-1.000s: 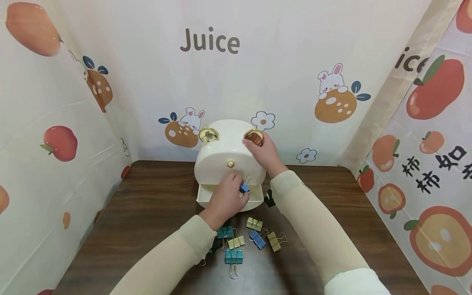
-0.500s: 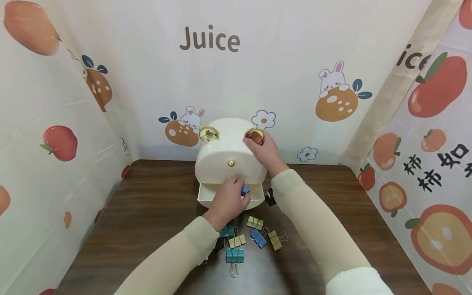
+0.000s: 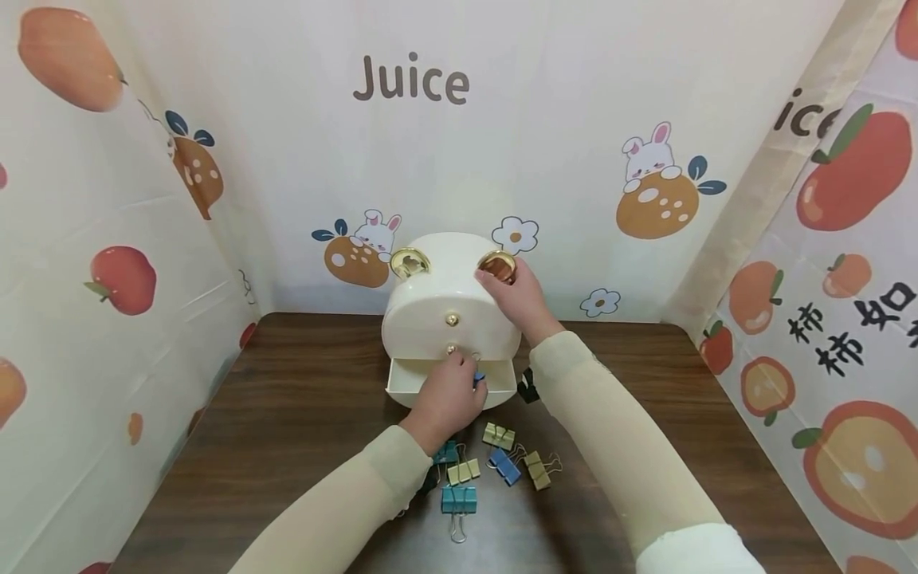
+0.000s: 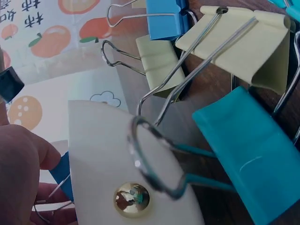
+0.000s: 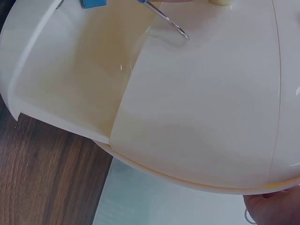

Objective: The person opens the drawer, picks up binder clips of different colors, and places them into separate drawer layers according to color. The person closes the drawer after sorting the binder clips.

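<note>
A white drawer box (image 3: 419, 339) with gold knobs and two gold-rimmed ears stands on the table, its bottom drawer (image 3: 403, 384) pulled out. My left hand (image 3: 448, 399) is over that drawer, pinching a blue binder clip (image 4: 63, 176) whose wire handles stick out past the fingers. Most of this clip is hidden behind the fingers in the head view. Up at the box's right ear (image 3: 498, 257), my right hand (image 3: 522, 295) grips, thumb in front and the other fingers out of sight behind. A bit of blue (image 5: 93, 3) shows inside the drawer in the right wrist view.
On the brown table (image 3: 287, 446) before the box lie several binder clips: a teal one (image 3: 459, 500), a blue one (image 3: 505, 466), and yellowish ones such as this clip (image 3: 538, 470). Something black (image 3: 527, 387) sits by the box's right side. Printed curtains (image 3: 545, 143) enclose the back and sides.
My left hand has sunk slightly with the blue binder clip, lower into the open drawer, and the lower gold knob now shows above it. The right hand keeps its hold on the ear.
</note>
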Available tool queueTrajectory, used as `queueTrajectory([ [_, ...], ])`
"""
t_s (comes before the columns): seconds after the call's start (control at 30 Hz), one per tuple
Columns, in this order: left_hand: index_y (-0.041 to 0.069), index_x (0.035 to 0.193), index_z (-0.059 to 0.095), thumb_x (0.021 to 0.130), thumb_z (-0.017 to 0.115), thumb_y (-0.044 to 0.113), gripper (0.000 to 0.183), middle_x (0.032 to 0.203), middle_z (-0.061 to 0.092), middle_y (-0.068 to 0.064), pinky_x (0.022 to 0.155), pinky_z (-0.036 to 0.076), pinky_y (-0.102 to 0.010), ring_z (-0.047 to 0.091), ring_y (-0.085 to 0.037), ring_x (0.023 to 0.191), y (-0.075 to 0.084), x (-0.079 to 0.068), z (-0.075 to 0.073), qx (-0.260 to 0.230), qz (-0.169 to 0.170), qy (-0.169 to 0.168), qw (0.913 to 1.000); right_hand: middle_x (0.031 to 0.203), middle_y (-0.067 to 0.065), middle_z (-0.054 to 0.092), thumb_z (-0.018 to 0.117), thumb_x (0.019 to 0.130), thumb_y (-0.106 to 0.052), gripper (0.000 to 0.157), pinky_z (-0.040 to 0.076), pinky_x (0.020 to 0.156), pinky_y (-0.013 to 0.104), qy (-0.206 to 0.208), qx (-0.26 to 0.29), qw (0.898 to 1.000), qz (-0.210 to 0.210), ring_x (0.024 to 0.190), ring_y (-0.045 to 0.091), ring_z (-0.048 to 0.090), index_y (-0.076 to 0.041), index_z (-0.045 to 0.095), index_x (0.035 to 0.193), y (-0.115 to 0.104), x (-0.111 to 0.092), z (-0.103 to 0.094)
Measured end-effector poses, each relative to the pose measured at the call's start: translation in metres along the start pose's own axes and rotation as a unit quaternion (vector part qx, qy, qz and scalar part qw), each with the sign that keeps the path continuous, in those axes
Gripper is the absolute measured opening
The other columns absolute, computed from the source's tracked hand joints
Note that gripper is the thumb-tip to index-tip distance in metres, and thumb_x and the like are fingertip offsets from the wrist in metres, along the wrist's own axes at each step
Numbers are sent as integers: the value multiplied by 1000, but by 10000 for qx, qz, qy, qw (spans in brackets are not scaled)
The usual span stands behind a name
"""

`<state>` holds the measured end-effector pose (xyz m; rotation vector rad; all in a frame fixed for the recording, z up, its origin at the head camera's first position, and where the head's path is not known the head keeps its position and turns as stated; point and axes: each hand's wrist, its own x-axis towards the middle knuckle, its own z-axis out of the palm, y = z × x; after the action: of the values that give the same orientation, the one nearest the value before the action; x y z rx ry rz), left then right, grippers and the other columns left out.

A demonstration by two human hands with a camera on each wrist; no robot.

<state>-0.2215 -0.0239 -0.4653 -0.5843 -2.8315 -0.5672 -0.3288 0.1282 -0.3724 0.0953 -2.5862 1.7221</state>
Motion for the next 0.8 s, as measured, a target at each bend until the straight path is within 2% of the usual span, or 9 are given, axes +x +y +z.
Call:
queueTrajectory([
  [0.13, 2, 103, 69, 101, 62, 25, 24, 97, 61, -10, 69, 56, -37, 59, -18, 75, 0, -2, 3, 32, -139, -38, 9999, 127, 7, 60, 71, 91, -58, 72, 57, 85, 46, -34, 16, 10000, 32, 105, 26, 65, -15, 47, 145, 0, 1, 0],
  [0.27, 4, 92, 68, 100, 63, 23, 21, 90, 60, -8, 69, 57, -40, 60, -20, 73, 0, -3, 4, 51, -88, 57, 9999, 125, 7, 60, 70, 92, -56, 69, 57, 85, 46, 21, 14, 10000, -23, 105, 26, 64, -15, 48, 143, 0, 0, 0],
  [0.57, 4, 92, 68, 98, 64, 24, 21, 91, 60, -8, 67, 57, -42, 62, -21, 71, 1, -5, 3, 287, 20, 149, 9995, 124, 7, 61, 71, 92, -55, 67, 58, 81, 46, -19, 92, 10000, 2, 102, 26, 66, -15, 48, 142, -1, -1, -2],
  [0.8, 4, 90, 68, 98, 64, 25, 22, 86, 60, -6, 66, 57, -40, 61, -19, 71, 12, -11, -9, 268, 214, 191, 9992, 125, 6, 61, 71, 92, -55, 68, 57, 85, 46, -9, 123, 9999, -60, 105, 25, 65, -15, 48, 142, 0, 0, -2],
])
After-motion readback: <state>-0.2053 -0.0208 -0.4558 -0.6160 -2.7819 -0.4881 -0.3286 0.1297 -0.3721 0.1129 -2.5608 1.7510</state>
